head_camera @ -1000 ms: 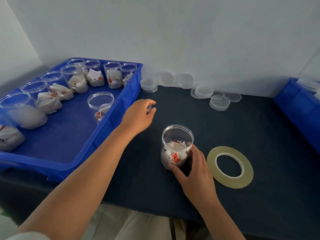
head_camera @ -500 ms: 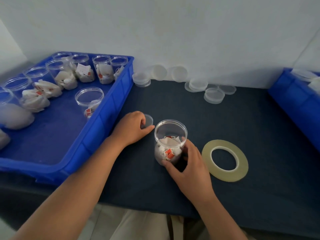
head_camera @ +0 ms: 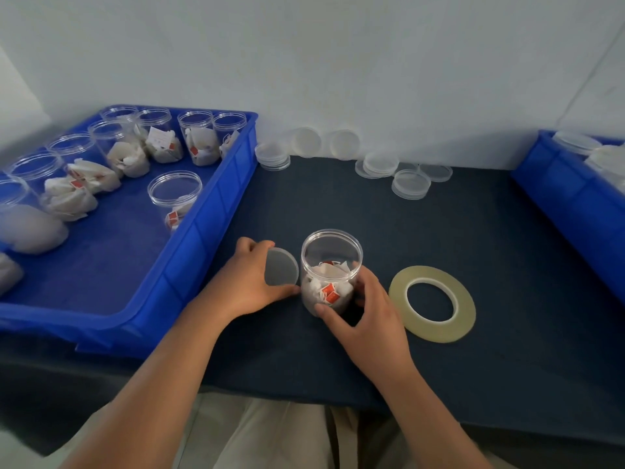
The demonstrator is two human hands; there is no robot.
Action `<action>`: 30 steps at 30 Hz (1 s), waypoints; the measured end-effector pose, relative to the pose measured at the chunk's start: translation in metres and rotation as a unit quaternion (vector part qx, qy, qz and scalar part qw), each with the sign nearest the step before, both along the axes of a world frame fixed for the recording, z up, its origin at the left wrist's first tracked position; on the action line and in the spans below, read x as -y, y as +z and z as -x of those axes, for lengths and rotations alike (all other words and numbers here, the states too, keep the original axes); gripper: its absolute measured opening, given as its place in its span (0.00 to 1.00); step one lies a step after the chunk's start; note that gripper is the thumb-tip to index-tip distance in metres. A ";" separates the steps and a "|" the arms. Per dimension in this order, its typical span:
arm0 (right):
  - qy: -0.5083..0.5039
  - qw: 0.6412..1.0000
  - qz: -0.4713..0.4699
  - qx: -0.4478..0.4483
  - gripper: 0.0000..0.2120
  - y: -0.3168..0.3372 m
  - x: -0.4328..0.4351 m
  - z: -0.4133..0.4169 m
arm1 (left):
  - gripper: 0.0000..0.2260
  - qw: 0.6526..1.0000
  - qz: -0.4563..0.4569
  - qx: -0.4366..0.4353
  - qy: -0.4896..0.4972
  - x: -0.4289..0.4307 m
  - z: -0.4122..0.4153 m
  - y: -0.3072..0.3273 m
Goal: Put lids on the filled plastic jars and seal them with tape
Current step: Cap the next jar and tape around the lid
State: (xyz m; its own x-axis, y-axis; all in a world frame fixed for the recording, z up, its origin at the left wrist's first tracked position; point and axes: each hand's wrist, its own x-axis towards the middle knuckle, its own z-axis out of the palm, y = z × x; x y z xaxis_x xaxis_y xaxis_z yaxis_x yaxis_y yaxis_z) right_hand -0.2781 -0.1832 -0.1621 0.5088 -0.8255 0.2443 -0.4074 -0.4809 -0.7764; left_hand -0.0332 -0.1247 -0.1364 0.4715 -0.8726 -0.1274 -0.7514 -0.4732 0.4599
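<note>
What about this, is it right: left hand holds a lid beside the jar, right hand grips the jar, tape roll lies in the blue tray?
Not quite: the head view shows the tape roll lying on the dark table right of the jar, outside the blue tray. The rest holds.

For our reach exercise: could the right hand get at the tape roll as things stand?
Probably yes: the tape roll lies beside the right hand, nothing between them, though that hand holds the jar.
</note>
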 end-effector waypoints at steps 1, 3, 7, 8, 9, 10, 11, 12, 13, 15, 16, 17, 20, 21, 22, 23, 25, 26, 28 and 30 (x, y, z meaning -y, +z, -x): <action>-0.001 1.000 -0.004 0.000 0.37 0.000 0.000 0.000 | 0.49 1.000 -0.013 0.022 -0.003 -0.001 -0.001 -0.001; -0.002 1.000 -0.013 0.000 0.37 0.000 0.000 0.000 | 0.51 0.996 -0.017 0.093 -0.007 -0.002 -0.001 -0.003; 0.000 1.000 -0.016 0.001 0.35 0.000 0.000 0.000 | 0.46 0.966 -0.001 0.246 -0.077 -0.002 0.009 -0.010; -0.002 1.000 -0.016 0.004 0.35 0.000 0.000 0.001 | 0.46 0.965 -0.020 0.247 -0.081 -0.002 0.012 -0.012; -0.004 1.000 -0.019 0.007 0.35 -0.001 0.000 0.001 | 0.47 0.965 -0.036 0.249 -0.078 -0.002 0.015 -0.013; -0.007 1.000 -0.023 0.011 0.36 -0.001 -0.001 0.001 | 0.46 0.965 -0.041 0.250 -0.070 -0.002 0.015 -0.011; -0.006 1.000 -0.025 0.016 0.36 -0.001 -0.001 0.001 | 0.45 0.970 -0.030 0.234 -0.053 -0.002 0.015 -0.007; -0.003 0.999 -0.028 0.020 0.37 -0.001 -0.001 0.001 | 0.42 0.982 0.001 0.189 -0.030 -0.003 0.014 0.001; 0.002 0.999 -0.032 0.022 0.39 -0.001 -0.001 0.001 | 0.40 0.991 0.051 0.121 -0.008 -0.003 0.014 0.011; 0.012 0.999 -0.038 0.019 0.43 -0.001 0.000 0.001 | 0.37 0.985 0.173 -0.025 0.001 -0.004 0.018 0.037; 0.014 0.999 -0.041 0.018 0.43 0.000 0.000 0.001 | 0.35 0.973 0.221 -0.068 -0.021 -0.004 0.024 0.053; 0.014 0.999 -0.046 0.018 0.43 0.000 0.000 0.002 | 0.33 0.963 0.247 -0.089 -0.054 -0.004 0.032 0.066; 0.015 0.998 -0.051 0.024 0.41 0.001 -0.002 0.003 | 0.32 0.967 0.187 -0.040 -0.171 -0.002 0.054 0.092; 0.015 0.998 -0.050 0.024 0.41 0.002 -0.003 0.004 | 0.34 0.969 0.149 0.001 -0.198 0.000 0.059 0.095; 0.015 0.998 -0.048 0.024 0.41 0.002 -0.003 0.004 | 0.36 0.969 0.120 0.040 -0.214 0.003 0.063 0.097; 0.016 0.998 -0.047 0.026 0.40 0.003 -0.004 0.004 | 0.37 0.968 0.103 0.070 -0.218 0.005 0.066 0.098; 0.018 0.998 -0.045 0.031 0.40 0.004 -0.005 0.004 | 0.39 0.966 0.098 0.111 -0.212 0.009 0.072 0.101; 0.018 0.998 -0.044 0.033 0.39 0.005 -0.005 0.003 | 0.40 0.963 0.095 0.137 -0.210 0.011 0.075 0.101; 0.020 0.998 -0.038 0.036 0.39 0.005 -0.005 0.002 | 0.40 0.952 0.076 0.215 -0.203 0.015 0.083 0.099; 0.023 0.999 -0.032 0.032 0.39 0.005 -0.005 0.002 | 0.39 0.940 0.050 0.281 -0.185 0.020 0.092 0.099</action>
State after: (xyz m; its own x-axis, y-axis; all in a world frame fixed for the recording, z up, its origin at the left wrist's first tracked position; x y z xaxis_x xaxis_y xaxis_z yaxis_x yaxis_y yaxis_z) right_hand -0.2799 -0.1778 -0.1573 0.5311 -0.8165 0.2263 -0.3339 -0.4471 -0.8298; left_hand -0.1249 -0.1445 -0.0371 0.1012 -0.9845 0.1433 -0.9938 -0.1066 -0.0305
